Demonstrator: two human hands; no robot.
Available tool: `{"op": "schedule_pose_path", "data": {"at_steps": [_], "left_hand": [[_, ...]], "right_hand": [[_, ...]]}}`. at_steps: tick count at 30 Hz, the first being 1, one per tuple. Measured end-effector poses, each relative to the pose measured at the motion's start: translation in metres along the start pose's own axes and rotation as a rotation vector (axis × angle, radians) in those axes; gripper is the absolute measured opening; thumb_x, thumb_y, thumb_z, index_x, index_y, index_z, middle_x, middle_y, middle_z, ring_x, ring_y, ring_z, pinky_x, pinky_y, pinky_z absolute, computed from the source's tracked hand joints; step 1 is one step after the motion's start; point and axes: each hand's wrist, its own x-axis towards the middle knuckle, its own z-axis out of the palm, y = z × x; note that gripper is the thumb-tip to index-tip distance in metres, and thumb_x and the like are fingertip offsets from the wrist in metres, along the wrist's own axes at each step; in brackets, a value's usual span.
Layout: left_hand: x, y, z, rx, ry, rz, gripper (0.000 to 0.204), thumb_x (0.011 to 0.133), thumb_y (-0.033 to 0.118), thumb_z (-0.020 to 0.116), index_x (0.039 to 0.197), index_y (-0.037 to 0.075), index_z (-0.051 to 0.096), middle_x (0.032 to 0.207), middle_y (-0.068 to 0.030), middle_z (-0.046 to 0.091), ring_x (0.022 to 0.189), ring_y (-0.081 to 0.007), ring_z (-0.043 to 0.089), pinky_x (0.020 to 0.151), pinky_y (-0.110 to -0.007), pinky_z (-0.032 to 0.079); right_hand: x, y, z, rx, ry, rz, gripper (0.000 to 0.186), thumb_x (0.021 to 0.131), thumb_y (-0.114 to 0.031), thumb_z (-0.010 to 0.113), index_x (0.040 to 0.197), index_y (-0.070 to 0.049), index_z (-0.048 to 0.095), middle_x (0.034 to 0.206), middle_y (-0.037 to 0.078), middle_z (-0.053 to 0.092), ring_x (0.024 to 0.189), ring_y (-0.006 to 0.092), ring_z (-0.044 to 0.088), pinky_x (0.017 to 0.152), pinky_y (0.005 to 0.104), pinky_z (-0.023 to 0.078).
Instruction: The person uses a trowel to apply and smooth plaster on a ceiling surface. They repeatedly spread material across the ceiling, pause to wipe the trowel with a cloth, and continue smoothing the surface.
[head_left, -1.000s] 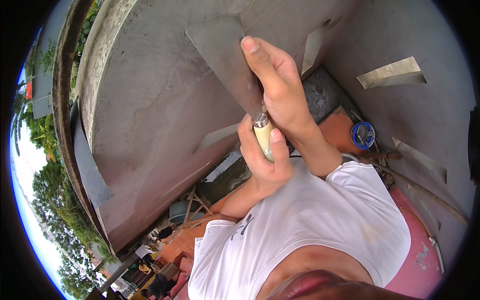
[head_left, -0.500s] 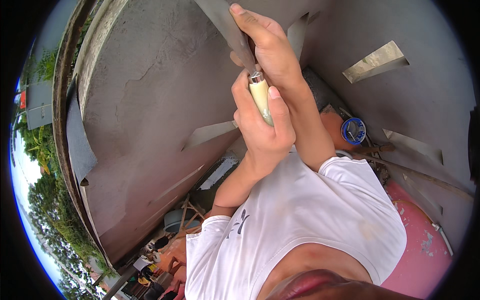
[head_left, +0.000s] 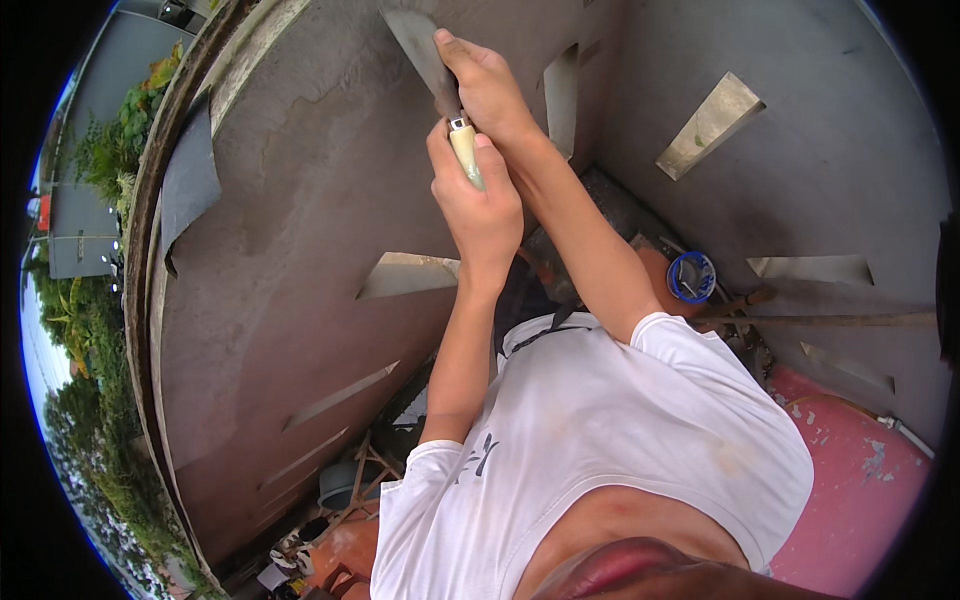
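Note:
A trowel [head_left: 422,58] with a grey metal blade and a cream handle slants up and left in front of the grey plastered wall [head_left: 290,200]. My left hand [head_left: 478,215] is wrapped round its handle, thumb along the top. Higher up, my right hand [head_left: 495,105] grips the blade near its base, the thumb pointing toward the wide end. Its other fingers are mostly hidden behind the blade. The blade's far end is at or close to the wall face; contact cannot be made out.
A second grey wall [head_left: 830,130] with slanted slots meets the first at a corner. Low on the right are a blue-rimmed bucket [head_left: 691,277], a long pole [head_left: 830,320] and a peeling pink surface [head_left: 850,490]. A grey flap [head_left: 190,180] hangs at the wall's left edge.
Both hands and the trowel have moved left and up, farther from my body, with my arms stretched straighter. The grip on the trowel looks the same. The view has shifted slightly.

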Motion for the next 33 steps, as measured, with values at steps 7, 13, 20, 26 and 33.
{"op": "schedule_pose_path", "data": {"at_steps": [7, 13, 20, 26, 33], "left_hand": [[0.019, 0.014, 0.007, 0.012, -0.071, 0.003, 0.038, 0.101, 0.021, 0.05, 0.126, -0.007, 0.049, 0.084, -0.0115, 0.06, 0.073, -0.0178, 0.058, 0.066, -0.034, 0.047], [0.006, 0.018, 0.009, 0.042, -0.054, -0.095, 0.037, 0.1, 0.019, 0.05, 0.125, -0.009, 0.047, 0.083, -0.0191, 0.065, 0.073, -0.0255, 0.066, 0.067, -0.038, 0.051], [0.012, 0.006, 0.0, 0.017, -0.063, -0.077, 0.036, 0.1, 0.018, 0.05, 0.123, -0.009, 0.048, 0.081, -0.0179, 0.064, 0.07, -0.0233, 0.064, 0.064, -0.037, 0.05], [0.015, 0.008, 0.003, 0.05, -0.074, 0.034, 0.037, 0.1, 0.018, 0.05, 0.125, -0.009, 0.048, 0.082, -0.0183, 0.064, 0.073, -0.0242, 0.064, 0.067, -0.037, 0.051], [0.002, -0.005, -0.011, 0.047, -0.032, 0.033, 0.033, 0.103, 0.024, 0.05, 0.121, -0.004, 0.051, 0.075, -0.0001, 0.051, 0.062, -0.0065, 0.046, 0.054, -0.026, 0.037]], "right_hand": [[0.011, -0.012, -0.005, 0.018, 0.11, 0.017, 0.043, 0.105, -0.037, 0.051, 0.069, -0.014, 0.045, 0.062, -0.007, 0.036, 0.053, 0.006, 0.031, 0.048, 0.0273, 0.028], [0.004, -0.009, -0.009, -0.024, 0.027, 0.033, 0.041, 0.105, -0.039, 0.053, 0.073, -0.013, 0.053, 0.058, -0.005, 0.041, 0.046, 0.0062, 0.035, 0.043, 0.0259, 0.03], [0.01, -0.001, -0.003, -0.055, 0.102, -0.097, 0.041, 0.105, -0.038, 0.054, 0.072, -0.013, 0.053, 0.058, -0.006, 0.041, 0.047, 0.0048, 0.035, 0.043, 0.0248, 0.03], [0.003, -0.01, -0.003, 0.015, 0.114, -0.015, 0.05, 0.104, -0.034, 0.052, 0.06, -0.015, 0.037, 0.059, -0.009, 0.031, 0.055, 0.0055, 0.024, 0.049, 0.0291, 0.024], [-0.006, 0.003, 0.007, -0.054, 0.089, -0.018, 0.041, 0.106, -0.039, 0.052, 0.08, -0.009, 0.062, 0.066, -0.007, 0.047, 0.059, 0.0043, 0.039, 0.054, 0.0243, 0.036]]}}
